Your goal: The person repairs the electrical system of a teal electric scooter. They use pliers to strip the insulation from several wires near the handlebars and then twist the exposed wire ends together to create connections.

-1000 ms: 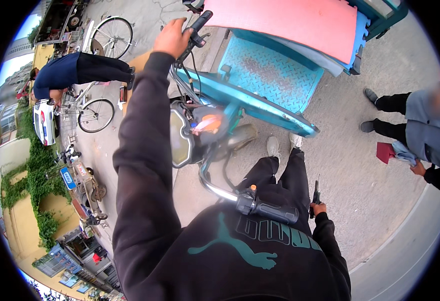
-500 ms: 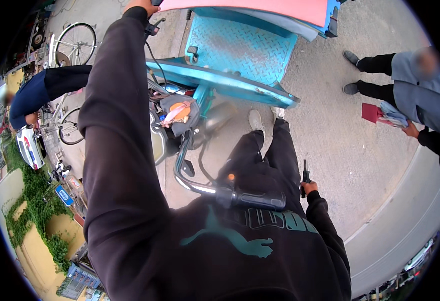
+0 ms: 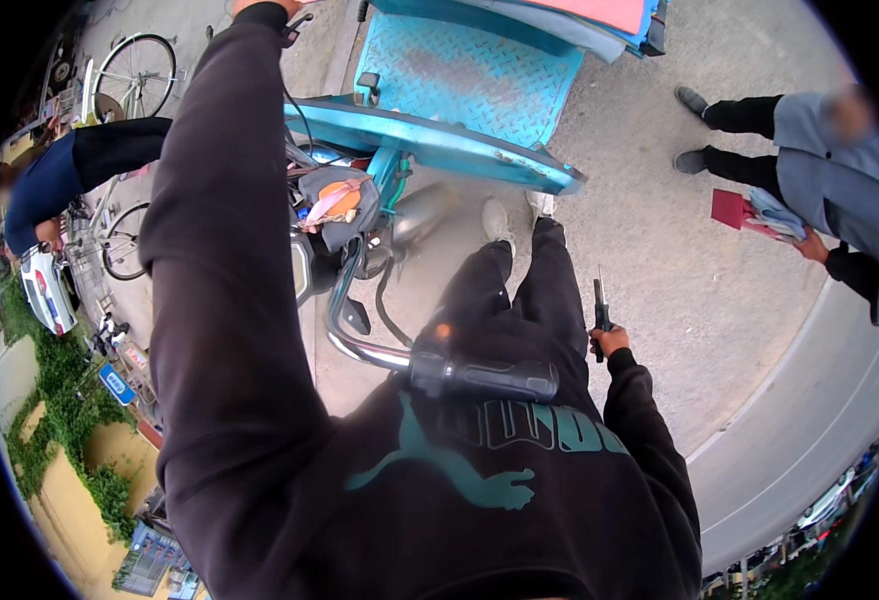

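My left arm stretches far forward. At the top edge my left hand is closed on the handlebar's far grip, beside a brake lever; most of its fingers are cut off by the frame. Low on the right, my right hand is wrapped round the black handle of a screwdriver, its thin metal shaft pointing forward. Between my arms, the near black handlebar grip lies across my front, untouched by either hand. A chrome handlebar runs from it toward the blue cargo tricycle.
Pink and grey sheets lie on the tricycle. A grey bag hangs by the handlebar. At right stands a person holding a red folder and cloths. Another person bends by a white bicycle at left.
My right hand has come up and slightly left with the screwdriver, showing more of its shaft. The scene has shifted a little to the left, and less of my left hand shows.
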Demonstrator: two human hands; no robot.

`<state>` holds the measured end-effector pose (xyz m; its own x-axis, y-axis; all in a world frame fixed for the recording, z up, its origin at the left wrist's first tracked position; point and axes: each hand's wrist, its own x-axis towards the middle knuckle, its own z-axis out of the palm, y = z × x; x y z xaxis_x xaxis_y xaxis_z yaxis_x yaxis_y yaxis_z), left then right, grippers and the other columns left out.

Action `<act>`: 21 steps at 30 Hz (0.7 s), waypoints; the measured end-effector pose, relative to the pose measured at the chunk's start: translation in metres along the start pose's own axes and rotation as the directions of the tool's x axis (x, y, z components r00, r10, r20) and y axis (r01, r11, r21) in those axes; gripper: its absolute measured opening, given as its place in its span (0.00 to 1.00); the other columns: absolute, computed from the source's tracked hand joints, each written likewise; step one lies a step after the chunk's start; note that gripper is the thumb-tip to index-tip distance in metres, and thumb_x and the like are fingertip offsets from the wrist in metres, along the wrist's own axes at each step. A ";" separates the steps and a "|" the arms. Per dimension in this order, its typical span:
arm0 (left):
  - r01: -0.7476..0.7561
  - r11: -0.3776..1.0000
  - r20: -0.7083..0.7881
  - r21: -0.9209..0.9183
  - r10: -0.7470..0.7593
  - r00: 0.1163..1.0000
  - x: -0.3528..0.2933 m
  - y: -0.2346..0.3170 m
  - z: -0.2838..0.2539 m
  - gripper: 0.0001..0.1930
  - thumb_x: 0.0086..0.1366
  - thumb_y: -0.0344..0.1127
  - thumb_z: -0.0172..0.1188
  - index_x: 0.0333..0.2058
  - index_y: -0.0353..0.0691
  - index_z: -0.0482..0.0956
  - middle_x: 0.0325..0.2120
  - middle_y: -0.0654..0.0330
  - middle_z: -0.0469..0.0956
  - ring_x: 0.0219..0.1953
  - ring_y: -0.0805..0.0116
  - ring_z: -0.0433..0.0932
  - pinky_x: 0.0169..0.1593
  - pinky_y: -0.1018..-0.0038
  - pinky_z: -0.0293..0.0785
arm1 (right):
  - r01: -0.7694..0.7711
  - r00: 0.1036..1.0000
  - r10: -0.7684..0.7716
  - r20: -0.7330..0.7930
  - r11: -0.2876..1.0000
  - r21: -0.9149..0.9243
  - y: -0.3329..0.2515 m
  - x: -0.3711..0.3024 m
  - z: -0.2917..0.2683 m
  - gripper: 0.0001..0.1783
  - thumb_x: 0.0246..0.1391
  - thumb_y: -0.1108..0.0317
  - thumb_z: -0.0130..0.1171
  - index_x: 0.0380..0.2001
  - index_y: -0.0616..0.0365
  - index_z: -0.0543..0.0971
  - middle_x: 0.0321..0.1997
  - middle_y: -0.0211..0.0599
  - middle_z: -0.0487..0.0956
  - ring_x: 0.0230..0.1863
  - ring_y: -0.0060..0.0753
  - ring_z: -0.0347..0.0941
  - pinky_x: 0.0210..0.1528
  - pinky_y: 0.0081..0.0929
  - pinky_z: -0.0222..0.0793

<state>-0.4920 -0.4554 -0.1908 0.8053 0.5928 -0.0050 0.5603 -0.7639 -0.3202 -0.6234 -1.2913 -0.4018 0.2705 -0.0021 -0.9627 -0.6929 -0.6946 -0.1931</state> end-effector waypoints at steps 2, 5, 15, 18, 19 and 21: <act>-0.088 0.975 0.002 -0.202 0.090 0.996 -0.029 0.004 -0.026 0.21 0.57 0.42 0.67 0.45 0.34 0.79 0.41 0.43 0.80 0.38 0.48 0.82 0.41 0.56 0.79 | 0.048 0.999 -0.048 0.007 0.998 -0.030 -0.001 0.008 -0.004 0.09 0.48 0.71 0.65 0.27 0.67 0.78 0.21 0.41 0.79 0.17 0.34 0.76 0.20 0.32 0.74; -0.397 0.819 -0.161 -0.414 0.363 0.918 -0.097 -0.008 -0.053 0.29 0.66 0.54 0.60 0.56 0.36 0.75 0.46 0.45 0.81 0.46 0.51 0.81 0.51 0.63 0.75 | 0.097 0.995 -0.098 0.003 0.983 -0.156 -0.014 0.011 -0.014 0.09 0.48 0.71 0.65 0.26 0.68 0.78 0.20 0.41 0.79 0.16 0.33 0.76 0.20 0.31 0.74; -0.097 0.606 0.008 -0.790 0.169 0.986 -0.429 0.095 -0.173 0.19 0.70 0.49 0.50 0.44 0.38 0.79 0.46 0.54 0.79 0.54 0.50 0.76 0.69 0.53 0.52 | 0.231 0.970 -0.223 0.101 0.695 -0.681 -0.077 0.023 -0.042 0.13 0.45 0.65 0.67 0.23 0.66 0.79 0.20 0.41 0.82 0.19 0.33 0.81 0.25 0.32 0.77; 0.006 0.421 -0.086 -0.907 -0.199 0.976 -0.465 0.117 -0.141 0.25 0.76 0.50 0.39 0.35 0.33 0.74 0.41 0.49 0.77 0.50 0.53 0.75 0.61 0.60 0.62 | 0.311 0.943 -0.285 0.171 0.570 -0.760 -0.083 0.079 -0.036 0.18 0.45 0.58 0.68 0.25 0.66 0.81 0.21 0.43 0.82 0.20 0.35 0.81 0.27 0.33 0.78; 0.015 0.362 -0.108 -0.932 -0.318 0.942 -0.477 0.128 -0.131 0.24 0.76 0.48 0.39 0.33 0.33 0.72 0.39 0.50 0.75 0.48 0.55 0.74 0.59 0.62 0.63 | 0.331 0.939 -0.267 0.215 0.541 -0.773 -0.084 0.093 -0.031 0.18 0.45 0.57 0.68 0.26 0.66 0.82 0.21 0.43 0.82 0.20 0.35 0.82 0.28 0.33 0.79; -0.009 0.250 -0.137 -0.968 -0.498 0.857 -0.486 0.142 -0.115 0.20 0.74 0.44 0.40 0.29 0.34 0.68 0.34 0.53 0.71 0.46 0.58 0.72 0.57 0.64 0.64 | 0.438 0.867 -0.396 0.303 0.314 -0.842 -0.070 0.155 -0.021 0.20 0.46 0.56 0.67 0.26 0.67 0.82 0.21 0.43 0.83 0.22 0.36 0.82 0.30 0.33 0.79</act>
<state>-0.7815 -0.8807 -0.1248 0.4376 0.8530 0.2843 0.3200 -0.4433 0.8373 -0.5193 -1.2578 -0.5338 0.3062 0.4913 -0.8154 0.4642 -0.8249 -0.3227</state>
